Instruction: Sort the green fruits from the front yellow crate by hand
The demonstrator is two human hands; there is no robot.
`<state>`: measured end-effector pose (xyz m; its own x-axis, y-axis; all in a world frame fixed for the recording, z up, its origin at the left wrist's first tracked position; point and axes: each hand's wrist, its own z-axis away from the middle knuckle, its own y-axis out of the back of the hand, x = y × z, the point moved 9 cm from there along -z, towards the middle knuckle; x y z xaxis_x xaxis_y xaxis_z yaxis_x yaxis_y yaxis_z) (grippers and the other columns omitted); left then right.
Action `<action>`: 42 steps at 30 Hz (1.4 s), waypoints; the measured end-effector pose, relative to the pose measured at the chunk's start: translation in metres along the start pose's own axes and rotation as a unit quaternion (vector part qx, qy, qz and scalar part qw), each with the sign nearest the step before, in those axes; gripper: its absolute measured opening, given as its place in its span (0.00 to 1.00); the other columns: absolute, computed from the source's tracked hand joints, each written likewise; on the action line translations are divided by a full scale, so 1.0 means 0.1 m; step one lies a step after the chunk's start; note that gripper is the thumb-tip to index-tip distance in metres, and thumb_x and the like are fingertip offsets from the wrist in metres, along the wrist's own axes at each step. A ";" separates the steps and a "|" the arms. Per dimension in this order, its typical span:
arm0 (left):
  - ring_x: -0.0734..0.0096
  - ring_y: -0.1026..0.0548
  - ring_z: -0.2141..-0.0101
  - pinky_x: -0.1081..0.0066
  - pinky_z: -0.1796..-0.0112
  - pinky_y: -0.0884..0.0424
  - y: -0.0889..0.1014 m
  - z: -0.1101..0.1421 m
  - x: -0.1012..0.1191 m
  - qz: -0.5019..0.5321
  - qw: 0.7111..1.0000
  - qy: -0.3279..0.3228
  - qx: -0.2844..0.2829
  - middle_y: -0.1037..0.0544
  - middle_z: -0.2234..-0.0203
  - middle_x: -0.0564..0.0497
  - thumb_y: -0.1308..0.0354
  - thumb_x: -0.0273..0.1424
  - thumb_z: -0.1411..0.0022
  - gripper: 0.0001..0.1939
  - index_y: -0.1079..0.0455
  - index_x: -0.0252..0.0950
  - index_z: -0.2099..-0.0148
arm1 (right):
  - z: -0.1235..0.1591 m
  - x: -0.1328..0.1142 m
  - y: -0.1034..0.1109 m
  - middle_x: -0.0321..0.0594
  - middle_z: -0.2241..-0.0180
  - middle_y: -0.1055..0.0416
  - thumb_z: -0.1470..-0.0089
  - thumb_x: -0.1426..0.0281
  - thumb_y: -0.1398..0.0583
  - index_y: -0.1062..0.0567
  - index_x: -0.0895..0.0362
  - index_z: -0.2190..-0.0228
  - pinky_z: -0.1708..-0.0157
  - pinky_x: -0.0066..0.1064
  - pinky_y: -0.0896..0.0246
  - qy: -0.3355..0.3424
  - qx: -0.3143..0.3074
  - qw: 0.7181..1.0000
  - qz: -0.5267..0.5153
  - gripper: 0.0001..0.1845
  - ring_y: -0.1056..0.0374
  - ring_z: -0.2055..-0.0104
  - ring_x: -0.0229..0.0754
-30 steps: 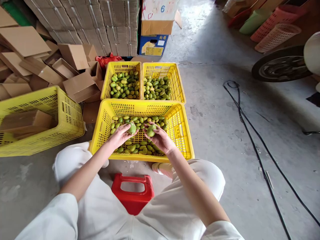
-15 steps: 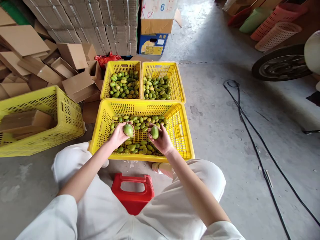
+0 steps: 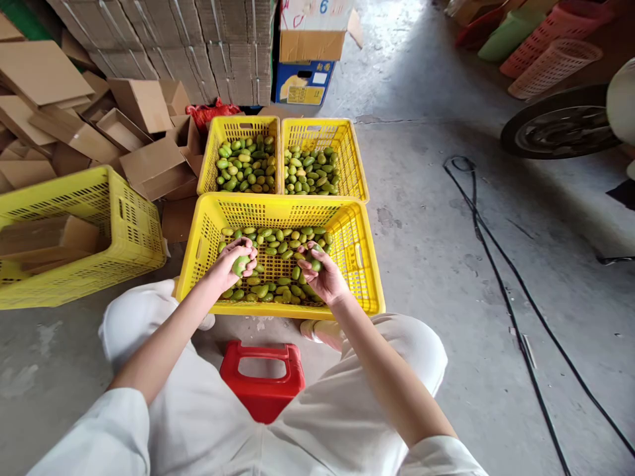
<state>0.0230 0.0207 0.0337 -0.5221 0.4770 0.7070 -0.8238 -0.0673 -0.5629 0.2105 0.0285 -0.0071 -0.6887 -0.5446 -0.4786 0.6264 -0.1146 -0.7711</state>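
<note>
Both hands are over the large yellow crate (image 3: pixel 282 206) in front of me. My left hand (image 3: pixel 224 266) is closed around a green mango (image 3: pixel 241 266), its fingers curled over the top. Another green mango (image 3: pixel 316 263) sits in my right hand (image 3: pixel 328 281), with the thumb and fingers wrapped about it. On the crate's floor lie many small oval green and yellowish mangoes (image 3: pixel 282 247), in a band along the back and another along the front, with slatted bottom showing between.
Behind stand two smaller yellow crates, left (image 3: pixel 202 158) and right (image 3: pixel 358 158), holding more mangoes. A yellow crate (image 3: pixel 141 231) with cardboard is at left, near loose boxes (image 3: pixel 149 165). A red stool (image 3: pixel 262 393) is between my legs; a black cable (image 3: pixel 510 291) lies right.
My hands have moved slightly apart, the left one to the left and the right one a little to the right. Both have turned, and the fingers now cover more of each mango.
</note>
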 end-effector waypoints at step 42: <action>0.82 0.37 0.86 0.82 0.86 0.45 0.29 0.13 0.12 0.130 0.970 0.045 0.202 0.30 0.81 0.54 0.49 0.22 0.37 0.09 0.34 0.34 0.69 | -0.03 -0.14 0.08 0.31 0.66 0.23 0.62 0.76 0.25 0.22 0.52 0.70 0.72 0.23 0.32 0.073 0.023 0.996 0.055 0.16 0.30 0.68 0.33</action>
<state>-0.0098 0.0134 0.0316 -0.7176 0.4711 0.5130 -0.6955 -0.5244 -0.4912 0.2245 0.0381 -0.0081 -0.6587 -0.4294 -0.6178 0.7146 -0.1001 -0.6924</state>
